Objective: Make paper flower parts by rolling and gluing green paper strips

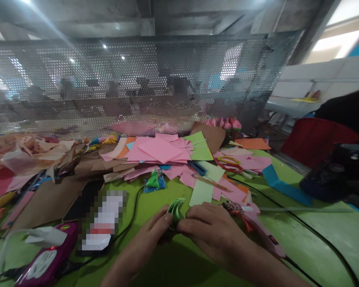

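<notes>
Both my hands meet low over the green table [317,235], pinching a small folded green paper piece [176,209]. My left hand [151,235] grips its lower left side with thumb and fingers closed. My right hand [211,229] holds it from the right, fingers curled over it. The paper's curved folds stick up between my fingertips. A pink glue gun [257,225] lies just right of my right hand.
Pink, green and orange paper sheets [164,153] are heaped at mid table, with scissors [229,162], a blue strip [279,184] and a small bag [154,182]. Brown scraps [32,153] pile up left. A phone [86,199], a purple device [48,259] and black cables [302,225] lie near. A perforated metal screen [137,83] stands behind.
</notes>
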### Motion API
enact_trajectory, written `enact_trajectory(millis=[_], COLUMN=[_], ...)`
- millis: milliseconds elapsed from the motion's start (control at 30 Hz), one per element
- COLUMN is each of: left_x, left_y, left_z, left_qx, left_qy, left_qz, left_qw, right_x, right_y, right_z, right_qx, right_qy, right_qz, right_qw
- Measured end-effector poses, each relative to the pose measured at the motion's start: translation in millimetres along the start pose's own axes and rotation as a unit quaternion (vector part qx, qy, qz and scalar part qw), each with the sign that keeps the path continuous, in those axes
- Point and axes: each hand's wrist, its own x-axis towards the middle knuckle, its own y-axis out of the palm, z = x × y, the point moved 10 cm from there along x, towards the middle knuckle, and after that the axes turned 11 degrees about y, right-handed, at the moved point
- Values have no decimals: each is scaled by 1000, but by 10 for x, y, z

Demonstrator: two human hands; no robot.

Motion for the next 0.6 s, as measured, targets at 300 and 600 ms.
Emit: enact_trajectory(millis=[300,600], left_x=[-18,-15], left_y=[6,17], left_z=[-55,12], left_qx=[13,-4], left_qy=[-3,-14], left_qz=[-5,-9], left_qw=[1000,1000], right_x=[61,48], right_y=[17,36], right_z=[-18,-29], right_qx=[27,30], right_qy=[27,0], right_qz=[25,8], right_qw=[999,1000])
